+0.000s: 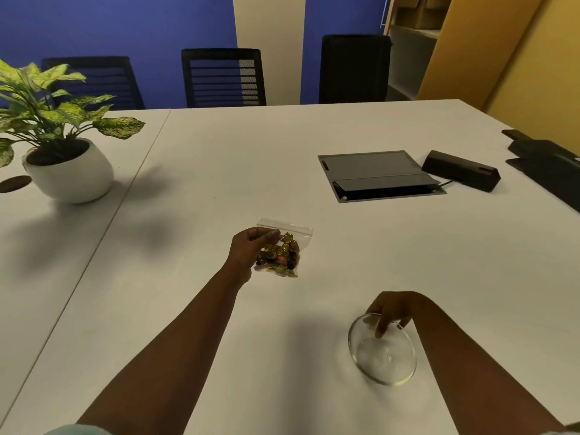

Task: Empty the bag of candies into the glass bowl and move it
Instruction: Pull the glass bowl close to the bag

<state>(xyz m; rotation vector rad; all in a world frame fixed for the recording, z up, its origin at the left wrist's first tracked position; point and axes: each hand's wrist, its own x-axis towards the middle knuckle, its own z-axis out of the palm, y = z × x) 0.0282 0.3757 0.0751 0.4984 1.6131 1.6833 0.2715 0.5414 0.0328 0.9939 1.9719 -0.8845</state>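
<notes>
The left hand (248, 251) pinches one clear, crinkly plastic bag (282, 246) near its zip edge, gold-foil candies (280, 254) heaped inside (too jumbled to count), just above the smooth white table (219, 171). The right hand (394, 309) grips the far rim of one round glass bowl (381, 348), empty, tilted. Beyond: one potted plant (59, 133), three black chairs (223, 77).

A potted plant (59, 146) stands far left on the white table (219, 171). A cable hatch (378, 175) lies beside a black box (460, 171); three chairs (223, 77) line the far edge.
</notes>
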